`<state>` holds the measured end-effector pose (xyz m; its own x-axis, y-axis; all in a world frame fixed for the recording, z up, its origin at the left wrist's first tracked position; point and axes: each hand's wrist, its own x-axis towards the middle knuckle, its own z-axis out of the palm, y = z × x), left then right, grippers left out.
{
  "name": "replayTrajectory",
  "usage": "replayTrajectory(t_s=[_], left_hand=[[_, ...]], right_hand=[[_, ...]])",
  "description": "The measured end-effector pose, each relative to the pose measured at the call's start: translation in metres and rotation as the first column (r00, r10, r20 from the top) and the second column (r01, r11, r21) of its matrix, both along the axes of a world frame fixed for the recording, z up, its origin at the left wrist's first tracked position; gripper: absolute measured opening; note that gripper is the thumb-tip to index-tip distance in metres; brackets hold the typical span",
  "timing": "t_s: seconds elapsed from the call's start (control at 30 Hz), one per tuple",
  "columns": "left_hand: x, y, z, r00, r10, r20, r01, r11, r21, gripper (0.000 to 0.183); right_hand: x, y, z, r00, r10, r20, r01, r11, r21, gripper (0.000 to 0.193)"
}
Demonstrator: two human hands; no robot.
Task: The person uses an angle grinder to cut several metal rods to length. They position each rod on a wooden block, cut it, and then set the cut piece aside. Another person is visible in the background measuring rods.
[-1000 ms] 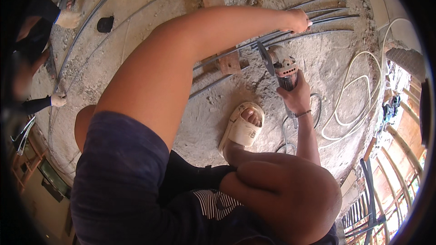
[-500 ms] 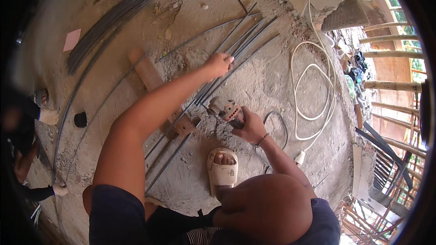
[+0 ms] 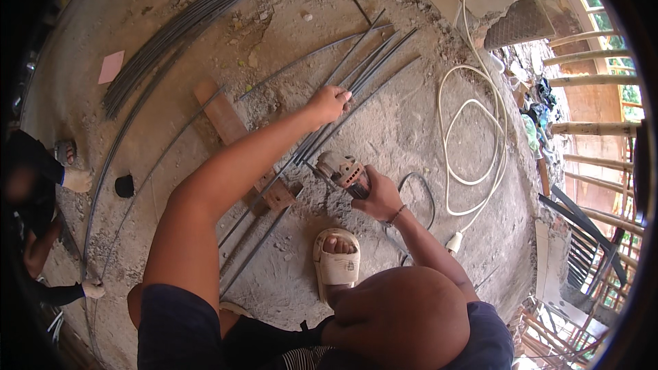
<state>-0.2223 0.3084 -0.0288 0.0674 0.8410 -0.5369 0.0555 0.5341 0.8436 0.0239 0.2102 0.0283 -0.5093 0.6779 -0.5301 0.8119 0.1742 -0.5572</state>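
Note:
My left hand (image 3: 329, 104) is closed around a loose bundle of thin dark steel rods (image 3: 375, 65), which slants across the concrete floor. In my right hand (image 3: 381, 196) is an angle grinder (image 3: 345, 172), gripped by its body. Its head sits just right of the rods' near ends, close to them; I cannot tell whether its disc touches. A wooden plank (image 3: 223, 113) lies under the rods, passing beneath my left forearm. More rods (image 3: 255, 250) run from the plank toward my sandalled foot's left.
A white extension cord (image 3: 447, 138) lies coiled at the right, its connector (image 3: 454, 242) near my right forearm. A big bundle of rods (image 3: 171, 38) lies at the upper left. A co-worker's gloved hand (image 3: 93, 288) touches a long rod at the far left.
The view has shifted slightly. Both hands keep their grip, and the grinder stays near the rods' ends with hardly any movement.

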Motion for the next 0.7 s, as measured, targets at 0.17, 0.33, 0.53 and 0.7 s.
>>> replayTrajectory(t_s=[0.17, 0.33, 0.53, 0.7], left_hand=[[0.002, -0.001, -0.003, 1.0, 0.01, -0.013, -0.01, 1.0, 0.004, 0.031], [0.002, -0.001, -0.01, 0.999, 0.004, -0.05, -0.004, 1.0, 0.004, 0.032], [0.002, 0.001, -0.015, 0.989, -0.038, -0.144, 0.04, 0.999, 0.012, 0.032], [0.002, 0.001, -0.008, 0.997, 0.009, -0.078, -0.008, 1.0, 0.005, 0.032]], right_hand=[[-0.001, -0.001, -0.001, 1.0, 0.017, 0.016, -0.017, 1.0, 0.006, 0.061], [0.002, -0.003, -0.003, 0.999, 0.025, 0.025, -0.025, 1.0, -0.009, 0.06], [0.01, -0.005, -0.002, 0.998, 0.046, -0.032, -0.045, 0.999, 0.03, 0.06], [0.018, -0.001, 0.002, 0.998, 0.04, -0.056, -0.042, 0.999, -0.026, 0.059]])
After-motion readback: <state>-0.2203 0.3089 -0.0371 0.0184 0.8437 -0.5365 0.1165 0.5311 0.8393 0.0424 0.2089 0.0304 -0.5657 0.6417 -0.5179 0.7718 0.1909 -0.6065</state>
